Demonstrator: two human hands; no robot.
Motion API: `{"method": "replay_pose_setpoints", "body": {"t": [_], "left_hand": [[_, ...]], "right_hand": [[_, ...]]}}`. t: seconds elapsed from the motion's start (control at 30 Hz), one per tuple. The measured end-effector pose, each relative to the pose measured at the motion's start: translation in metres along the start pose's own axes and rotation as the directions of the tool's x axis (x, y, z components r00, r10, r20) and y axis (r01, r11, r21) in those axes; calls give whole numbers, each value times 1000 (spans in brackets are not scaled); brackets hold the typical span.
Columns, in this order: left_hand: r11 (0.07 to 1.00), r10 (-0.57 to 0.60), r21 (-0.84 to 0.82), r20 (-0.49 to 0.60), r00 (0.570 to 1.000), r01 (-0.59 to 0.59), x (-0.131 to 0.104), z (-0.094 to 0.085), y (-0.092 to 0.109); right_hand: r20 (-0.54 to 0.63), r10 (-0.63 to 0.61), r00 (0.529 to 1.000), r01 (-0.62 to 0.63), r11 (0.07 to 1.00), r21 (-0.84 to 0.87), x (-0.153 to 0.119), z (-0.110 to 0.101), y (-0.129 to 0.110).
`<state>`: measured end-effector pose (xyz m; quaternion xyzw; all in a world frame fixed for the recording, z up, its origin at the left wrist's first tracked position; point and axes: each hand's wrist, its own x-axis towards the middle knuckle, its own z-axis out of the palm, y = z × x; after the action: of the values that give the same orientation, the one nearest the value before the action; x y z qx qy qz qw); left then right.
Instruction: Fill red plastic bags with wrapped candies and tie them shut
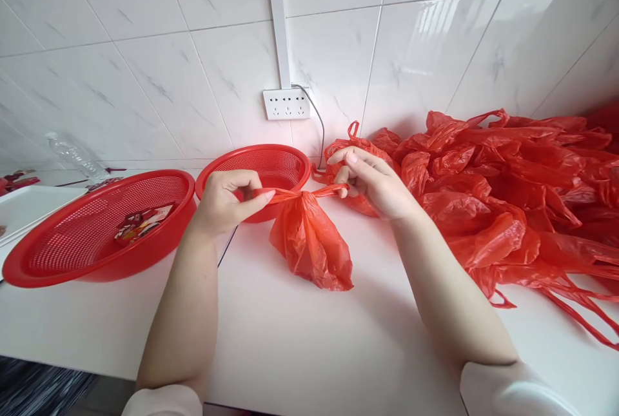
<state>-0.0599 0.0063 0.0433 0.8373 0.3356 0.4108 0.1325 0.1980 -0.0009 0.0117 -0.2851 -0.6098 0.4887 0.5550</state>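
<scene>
A small red plastic bag [312,245] hangs between my hands, its neck gathered and its two handles pulled out to opposite sides. My left hand [232,200] pinches the left handle between thumb and fingers. On the other side, my right hand [367,177] grips the right handle, with the index finger raised and bent. The handles cross at a knot or twist at the top of the bag. What is inside the bag is hidden; its lower end hangs close over or rests on the white table [309,351], I cannot tell which.
A large red perforated basket [159,255] at the left holds some colourful packets [145,222]. Behind my left hand stands a smaller red basket [256,155]. Many red bags [483,190] are heaped at the right. A clear bottle [77,158], a white tray [43,203] and a wall socket [287,104] are farther back.
</scene>
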Motion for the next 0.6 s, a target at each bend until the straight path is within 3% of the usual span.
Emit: {"method": "replay_pose_setpoints", "body": {"t": [0.13, 0.3, 0.37, 0.5, 0.6], "left_hand": [[981, -141, 146, 108, 984, 125, -4, -22, -5], [926, -343, 177, 30, 939, 333, -12, -50, -17], [898, -419, 175, 63, 906, 404, -13, -56, -19], [850, -522, 241, 279, 806, 468, -12, -55, -21], [847, -532, 242, 346, 773, 474, -9, -49, -22]], "right_hand": [[-156, -18, 988, -28, 957, -287, -8, -25, -18], [-349, -43, 936, -150, 849, -506, -16, -63, -29], [-391, -63, 918, -189, 798, -573, -17, -69, -28], [-389, -113, 914, -210, 688, -694, -16, -66, -25], [-335, -159, 929, -169, 622, -764, -16, -61, -24]]}}
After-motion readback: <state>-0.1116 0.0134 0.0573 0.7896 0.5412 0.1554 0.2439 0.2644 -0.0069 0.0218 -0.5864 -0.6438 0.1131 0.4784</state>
